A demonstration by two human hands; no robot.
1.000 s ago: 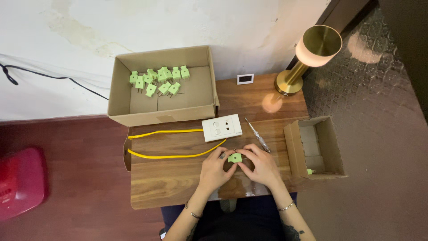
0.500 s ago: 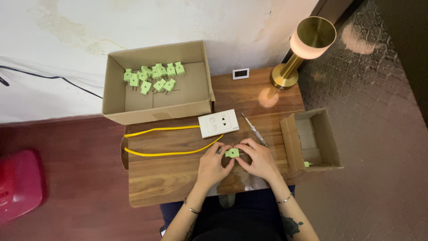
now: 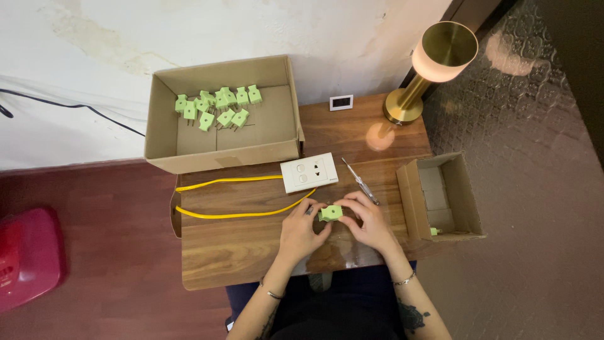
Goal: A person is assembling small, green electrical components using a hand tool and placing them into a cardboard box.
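Both of my hands hold one small green plug [image 3: 331, 213] just above the wooden table [image 3: 239, 252]. My left hand [image 3: 301, 230] pinches its left side and my right hand [image 3: 371, 221] grips its right side. A yellow cable [image 3: 233, 215] runs in two strands from the table's left edge towards the plug and my left hand. A white socket plate [image 3: 309, 172] lies just beyond my hands, and a screwdriver [image 3: 359, 181] lies to its right.
A large cardboard box [image 3: 221, 160] at the back left holds several green plugs [image 3: 217, 107]. A smaller cardboard box [image 3: 444, 233] stands at the right edge with a green piece inside. A brass lamp [image 3: 434, 60] and a small white device [image 3: 341, 102] stand at the back. A red object [image 3: 25, 258] sits on the floor.
My hands and the green plug have stayed in nearly the same spot; the fingers have shifted slightly around the plug. The view has moved a little.
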